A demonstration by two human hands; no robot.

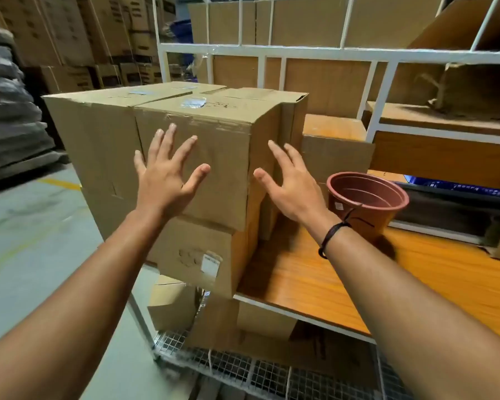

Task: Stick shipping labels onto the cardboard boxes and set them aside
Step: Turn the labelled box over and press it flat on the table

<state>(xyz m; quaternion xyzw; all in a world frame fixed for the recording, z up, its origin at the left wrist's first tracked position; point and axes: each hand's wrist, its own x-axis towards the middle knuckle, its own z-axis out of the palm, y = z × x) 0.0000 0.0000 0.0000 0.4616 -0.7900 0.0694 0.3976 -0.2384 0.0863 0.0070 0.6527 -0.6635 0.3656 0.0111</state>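
both hands wide open, nothing held: left hand [168, 174] has its fingers fanned over the front face of the top cardboard box [214, 131], and right hand [292, 189] is reaching in at that box's right front edge. whether either palm is actually pressing the card is hard to say from up here. the box sits on a lower box [185, 255], the pair stacked at the left end of the wooden shelf [315, 278], with another carton [93, 145] tight against its left side. a small label [193, 103] shows on the top flap, and the lower box carries a white label [210, 265] on its front. this looks like the setting-aside step. to do it well, get the palms on opposite sides, low rather than high, squeeze evenly and lift straight so the box beneath doesn't drag along. mind the right arm, too: the brown plant pot [367, 197] stands just beside that wrist and would likely tip easily.
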